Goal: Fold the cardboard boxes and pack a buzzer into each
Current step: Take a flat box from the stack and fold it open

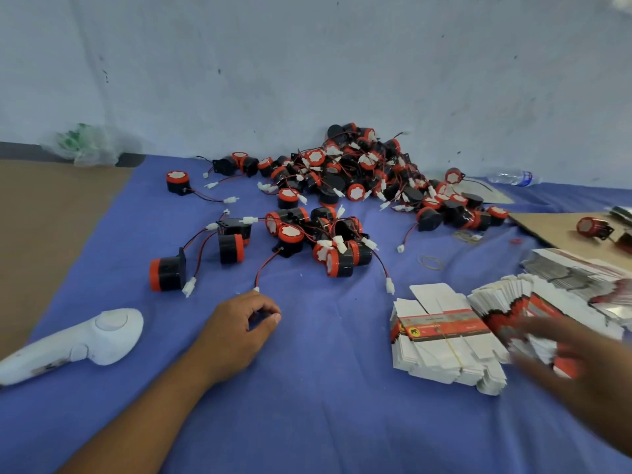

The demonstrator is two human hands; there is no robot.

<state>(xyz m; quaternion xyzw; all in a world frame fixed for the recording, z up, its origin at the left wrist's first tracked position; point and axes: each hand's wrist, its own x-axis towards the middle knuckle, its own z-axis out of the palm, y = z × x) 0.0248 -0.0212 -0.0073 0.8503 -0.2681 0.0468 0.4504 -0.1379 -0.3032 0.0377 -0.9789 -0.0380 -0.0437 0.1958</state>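
- Head view: a blue cloth-covered work surface [307, 405] fills the frame. It is bounded at the rear by a pale painted wall [307, 63] and on the left by a brown cardboard sheet [44, 217]. The widest free area lies near and central, between the two forearms, and is judged the best place to erect a box.
- Against the wall lies a heap of black-and-red cylindrical buzzers [359, 165] with red-and-black leads and white plugs. A smaller cluster [307, 241] lies nearer the person. The leads are tangled, so a buzzer at the cluster's edge should lift free more cleanly than one from the heap.
- At right are flat red-and-white printed cardboard boxes, in a fanned stack [533, 299] and, touching it, a banded bundle [441, 343]. No box is folded yet and no buzzer is packed.
- A white plastic handheld controller [78, 340] lies at left, well apart from the boxes and outside the working area.
- The blurred right hand [561, 350] has its fingers spread straight over the fanned stack and grips nothing; whether it touches cannot be told. The step is judged to be taking one flat box. Sliding the top blank off the fan's loose edge should avoid dragging several, and the bundle would need unbanding first.
- The left hand [242, 323] rests on the cloth, fingers loosely curled and empty, just beside a white wire plug [256, 289].
- Loose yellow rubber bands [431, 262] lie between the buzzers and the boxes.
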